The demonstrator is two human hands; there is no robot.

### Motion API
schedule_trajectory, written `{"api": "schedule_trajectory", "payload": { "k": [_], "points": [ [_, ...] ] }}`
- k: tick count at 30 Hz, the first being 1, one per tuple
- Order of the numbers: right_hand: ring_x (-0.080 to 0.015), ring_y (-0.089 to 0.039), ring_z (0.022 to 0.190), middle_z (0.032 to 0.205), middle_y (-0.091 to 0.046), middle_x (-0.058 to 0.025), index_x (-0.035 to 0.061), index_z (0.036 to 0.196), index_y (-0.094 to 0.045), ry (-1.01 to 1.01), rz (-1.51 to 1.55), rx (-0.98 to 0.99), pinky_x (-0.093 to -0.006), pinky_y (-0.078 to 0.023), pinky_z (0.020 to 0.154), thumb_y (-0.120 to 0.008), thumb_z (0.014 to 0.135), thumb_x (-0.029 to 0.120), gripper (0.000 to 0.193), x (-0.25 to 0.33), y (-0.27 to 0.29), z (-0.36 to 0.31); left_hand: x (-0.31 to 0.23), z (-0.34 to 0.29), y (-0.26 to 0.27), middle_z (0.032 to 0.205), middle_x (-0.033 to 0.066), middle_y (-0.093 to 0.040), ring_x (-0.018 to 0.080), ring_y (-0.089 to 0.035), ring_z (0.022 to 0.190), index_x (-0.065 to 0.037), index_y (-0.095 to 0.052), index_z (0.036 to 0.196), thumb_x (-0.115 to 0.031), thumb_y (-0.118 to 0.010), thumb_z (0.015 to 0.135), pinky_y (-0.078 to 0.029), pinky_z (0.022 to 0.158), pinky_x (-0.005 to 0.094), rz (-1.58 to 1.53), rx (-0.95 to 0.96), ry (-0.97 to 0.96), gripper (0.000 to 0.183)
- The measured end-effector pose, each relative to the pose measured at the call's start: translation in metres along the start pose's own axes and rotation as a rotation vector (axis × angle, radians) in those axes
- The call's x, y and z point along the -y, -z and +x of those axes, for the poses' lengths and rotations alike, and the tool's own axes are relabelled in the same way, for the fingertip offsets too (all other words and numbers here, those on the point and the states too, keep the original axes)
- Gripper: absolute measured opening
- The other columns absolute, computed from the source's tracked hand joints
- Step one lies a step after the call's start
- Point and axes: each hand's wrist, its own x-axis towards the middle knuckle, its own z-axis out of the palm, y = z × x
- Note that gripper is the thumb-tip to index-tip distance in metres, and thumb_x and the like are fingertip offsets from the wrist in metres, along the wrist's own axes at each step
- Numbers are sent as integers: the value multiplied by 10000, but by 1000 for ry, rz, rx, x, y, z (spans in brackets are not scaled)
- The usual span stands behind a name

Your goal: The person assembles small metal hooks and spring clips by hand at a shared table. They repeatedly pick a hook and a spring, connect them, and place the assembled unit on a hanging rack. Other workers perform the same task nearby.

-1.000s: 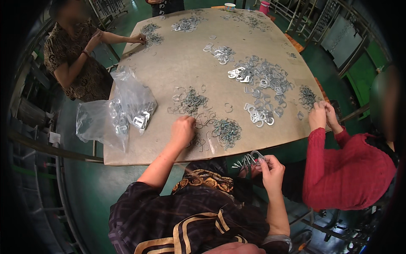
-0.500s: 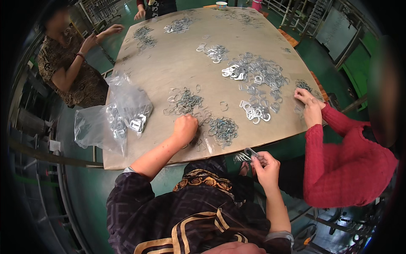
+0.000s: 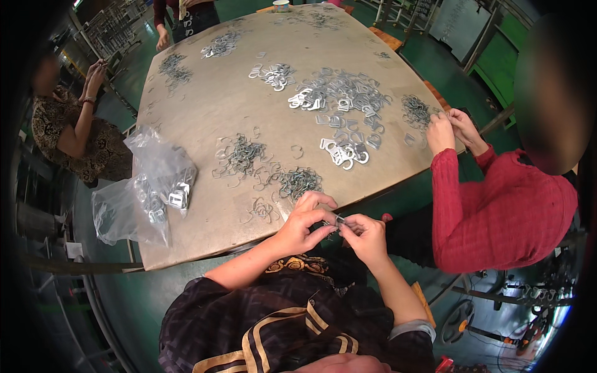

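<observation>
My left hand (image 3: pixel 306 225) and my right hand (image 3: pixel 365 237) meet just off the near edge of the table. Between their fingertips is a small grey metal buckle (image 3: pixel 339 220), mostly covered. My right hand pinches it; the thumb and forefinger of my left hand close against it, and whatever small piece they hold is hidden. Just beyond my left hand lies a pile of thin wire rings (image 3: pixel 300 181). A second heap of wire rings (image 3: pixel 241 154) and a small scatter of them (image 3: pixel 262 210) lie to its left.
Flat silver buckles (image 3: pixel 342 93) are heaped mid-table (image 3: pixel 211 112). A clear plastic bag of buckles (image 3: pixel 163 180) rests at the left edge. At the right a person in a red sweater (image 3: pixel 497 211) handles small pieces; a person in a patterned top (image 3: pixel 68 133) stands left, another at the far edge.
My left hand has come from the wire rings rightward to my right hand. My right hand has moved slightly left with the buckle. The view has shifted, and the red-sleeved hands have risen.
</observation>
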Motion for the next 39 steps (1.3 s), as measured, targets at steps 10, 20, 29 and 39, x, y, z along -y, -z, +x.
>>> {"api": "schedule_trajectory", "payload": {
  "k": [10,20,29,39],
  "points": [
    [-76,-643,622,724,-692,-59,-33,855,-684,102,128,126,-223,-510,565,-733,810,58,112,-12,14,9,11,-1,-22,946,122,-659,273,-632,880,-43,-576,901,20,-662,808,-470,794,371,-92,-54,-40,142],
    [-323,-631,858,973,-632,-202,-4,1080,-679,29,-479,-353,-396,-498,811,-682,851,254,345,-96,37,164,9,-1,-23,945,116,-661,285,-633,871,-45,-550,900,28,-629,828,-462,778,371,-29,-18,-115,129],
    [-161,-634,650,711,-678,-73,12,779,-686,-169,-316,-271,-319,-492,619,-812,706,137,193,-102,45,216,10,-9,-22,950,100,-659,271,-629,896,-50,-560,898,10,-647,824,-457,798,365,-20,-6,-54,129],
    [-169,-650,556,697,-636,-101,-38,866,-594,-311,148,-155,-272,-497,428,-733,777,4,170,-92,53,190,12,-13,-26,944,82,-656,260,-634,918,-56,-567,895,10,-654,815,-449,823,363,-41,12,-23,135]
  ]
}}
